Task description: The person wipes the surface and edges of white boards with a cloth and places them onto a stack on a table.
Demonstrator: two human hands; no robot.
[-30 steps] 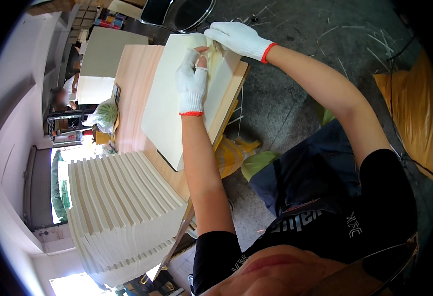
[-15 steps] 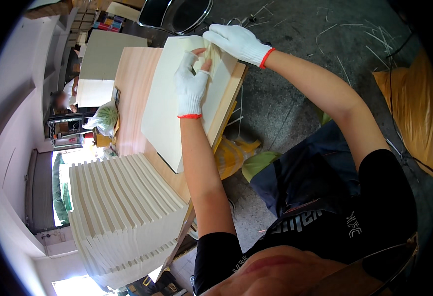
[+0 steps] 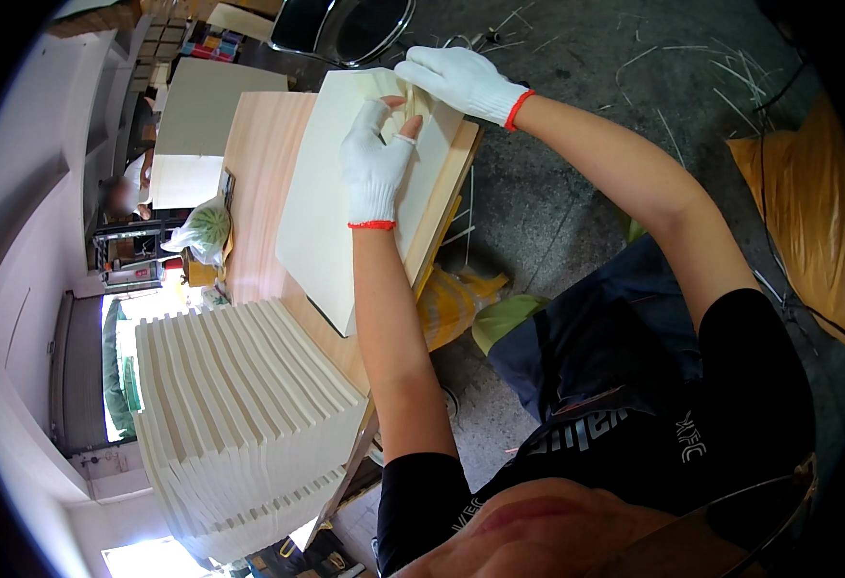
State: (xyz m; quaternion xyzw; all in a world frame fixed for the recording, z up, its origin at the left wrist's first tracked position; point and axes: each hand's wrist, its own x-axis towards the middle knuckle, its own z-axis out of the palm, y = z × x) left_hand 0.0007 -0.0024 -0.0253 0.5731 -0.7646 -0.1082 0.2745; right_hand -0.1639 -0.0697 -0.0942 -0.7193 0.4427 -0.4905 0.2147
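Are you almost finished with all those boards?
Cannot tell how many are finished: a tall fanned stack of pale boards stands on the wooden table. In hand: one cream board lies flat, left hand pressing it, right hand working its far edge.

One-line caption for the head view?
Gloved left hand and right hand press a cream sheet on the table.

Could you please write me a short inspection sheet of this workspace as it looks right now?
Surface: pale wooden table, partly bare.
Job's things: cream board lying flat at the table's edge.
Clutter: fanned stack of cream boards; bagged green item.
Hands: left hand flat on the board; right hand at its far edge; both in white gloves.
Cables: dark cable on the floor.
Surroundings: concrete floor with scattered thin strips; yellow sheet.
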